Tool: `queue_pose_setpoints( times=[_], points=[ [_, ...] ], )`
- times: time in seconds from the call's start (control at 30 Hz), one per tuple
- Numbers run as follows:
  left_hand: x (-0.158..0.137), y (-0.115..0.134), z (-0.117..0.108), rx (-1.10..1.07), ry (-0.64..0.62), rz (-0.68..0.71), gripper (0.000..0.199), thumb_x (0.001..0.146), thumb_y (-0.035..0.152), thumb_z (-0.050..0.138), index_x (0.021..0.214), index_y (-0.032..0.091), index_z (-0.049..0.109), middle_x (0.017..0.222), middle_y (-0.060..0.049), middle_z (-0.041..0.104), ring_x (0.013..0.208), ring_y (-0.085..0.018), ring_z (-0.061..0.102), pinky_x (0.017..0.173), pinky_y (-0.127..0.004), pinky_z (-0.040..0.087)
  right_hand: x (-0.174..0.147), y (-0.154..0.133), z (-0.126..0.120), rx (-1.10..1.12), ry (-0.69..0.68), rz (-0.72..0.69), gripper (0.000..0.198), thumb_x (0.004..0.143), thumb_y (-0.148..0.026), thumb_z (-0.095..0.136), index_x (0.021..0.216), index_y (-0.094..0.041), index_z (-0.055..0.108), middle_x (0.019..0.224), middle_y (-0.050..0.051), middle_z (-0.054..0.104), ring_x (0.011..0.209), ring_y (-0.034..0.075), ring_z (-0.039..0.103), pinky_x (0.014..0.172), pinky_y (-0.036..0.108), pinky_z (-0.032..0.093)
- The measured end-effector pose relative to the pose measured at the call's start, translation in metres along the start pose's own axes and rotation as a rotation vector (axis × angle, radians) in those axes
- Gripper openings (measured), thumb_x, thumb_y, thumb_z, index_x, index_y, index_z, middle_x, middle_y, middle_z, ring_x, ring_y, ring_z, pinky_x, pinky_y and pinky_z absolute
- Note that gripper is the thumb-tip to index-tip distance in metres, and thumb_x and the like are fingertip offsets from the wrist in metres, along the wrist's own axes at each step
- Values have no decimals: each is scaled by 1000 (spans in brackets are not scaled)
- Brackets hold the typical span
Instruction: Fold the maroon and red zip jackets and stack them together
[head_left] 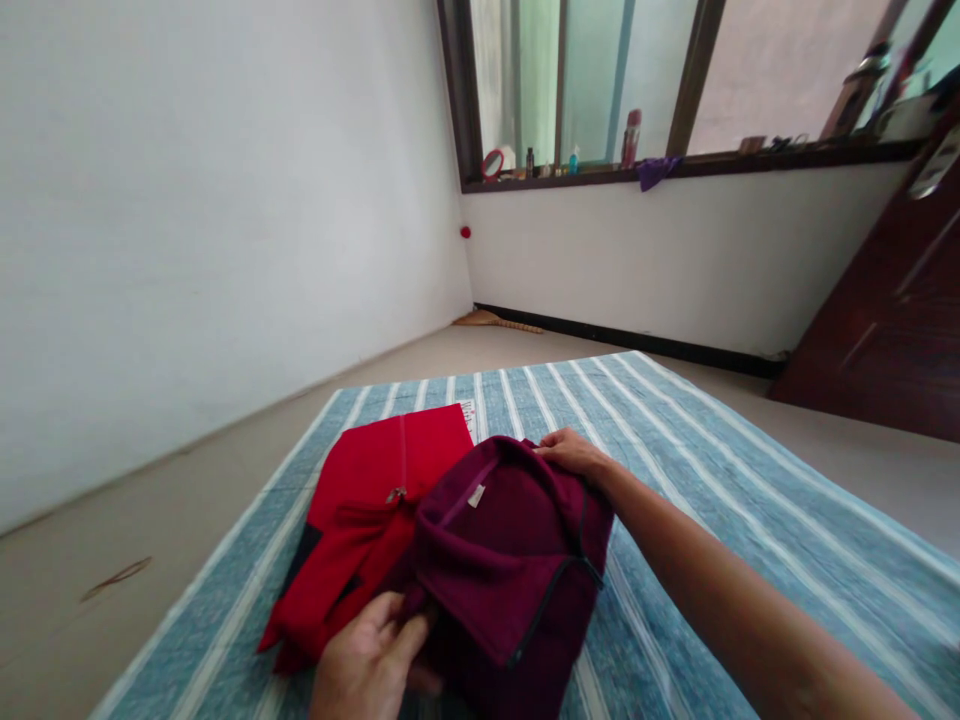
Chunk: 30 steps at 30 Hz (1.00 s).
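Note:
A maroon zip-up jacket [517, 590] lies bunched in front of me, its collar facing up and a small white label inside. My left hand [375, 650] pinches the jacket's near left edge between thumb and fingers. At the far right side of the jacket, my right hand [574, 452] grips the cloth, its fingertips partly hidden behind the fabric. A red garment [397, 450] with a zipper and dark patches lies to the left, partly under the maroon jacket.
Both garments rest on a blue and white striped cloth [697, 520] over a raised surface. Beyond stand a white wall [225, 200], a windowsill [585, 178] with small bottles and a mirror, and a dark red door [877, 320]. A broom [491, 320] lies in the corner.

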<state>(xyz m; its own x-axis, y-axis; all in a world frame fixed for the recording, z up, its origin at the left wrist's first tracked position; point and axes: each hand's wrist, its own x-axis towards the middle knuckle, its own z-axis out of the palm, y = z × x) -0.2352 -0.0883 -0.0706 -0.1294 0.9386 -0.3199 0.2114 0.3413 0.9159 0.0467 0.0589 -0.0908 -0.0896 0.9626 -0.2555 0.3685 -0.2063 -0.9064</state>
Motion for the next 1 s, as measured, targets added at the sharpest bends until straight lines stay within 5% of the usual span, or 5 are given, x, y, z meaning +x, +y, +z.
queue_pose_setpoints(
  times=[0.23, 0.37, 0.67, 0.8, 1.0],
  points=[
    [-1, -24, -4, 154, 297, -42, 53, 57, 46, 76, 96, 20, 52, 52, 3, 61, 45, -22, 59, 39, -26, 41, 3, -2, -11, -65, -84, 82, 43, 68, -57, 71, 74, -15, 69, 65, 3, 64, 54, 13, 53, 48, 24, 38],
    [-8, -22, 2, -213, 168, -222, 54, 58, 36, 78, 105, 20, 56, 88, -7, 72, 70, -26, 68, 52, -33, 53, 1, -4, -13, -82, -112, 149, 49, 63, -63, 71, 67, -14, 68, 63, 6, 64, 53, 16, 55, 48, 27, 40],
    [-18, 9, 21, -809, 72, -448, 14, 78, 13, 56, 88, 18, 64, 71, -3, 72, 60, -19, 68, 56, -29, 54, -22, -8, -10, 6, -18, 129, 34, 67, -45, 74, 58, -15, 63, 48, -1, 52, 49, 12, 45, 47, 24, 33],
    [-22, 39, 30, -830, 53, -348, 24, 75, 10, 56, 95, 18, 66, 74, -3, 73, 73, -22, 70, 68, -34, 56, -52, -11, -35, 98, 72, 129, 35, 70, -46, 70, 58, -15, 61, 49, -1, 53, 47, 11, 43, 45, 24, 33],
    [-4, 55, 73, -552, -274, -184, 18, 67, 22, 63, 83, 14, 68, 76, -6, 72, 71, -23, 68, 62, -31, 52, -129, 38, -81, 174, 289, 210, 36, 71, -48, 67, 56, -17, 57, 50, 0, 52, 43, 10, 41, 43, 25, 31]
  ],
)
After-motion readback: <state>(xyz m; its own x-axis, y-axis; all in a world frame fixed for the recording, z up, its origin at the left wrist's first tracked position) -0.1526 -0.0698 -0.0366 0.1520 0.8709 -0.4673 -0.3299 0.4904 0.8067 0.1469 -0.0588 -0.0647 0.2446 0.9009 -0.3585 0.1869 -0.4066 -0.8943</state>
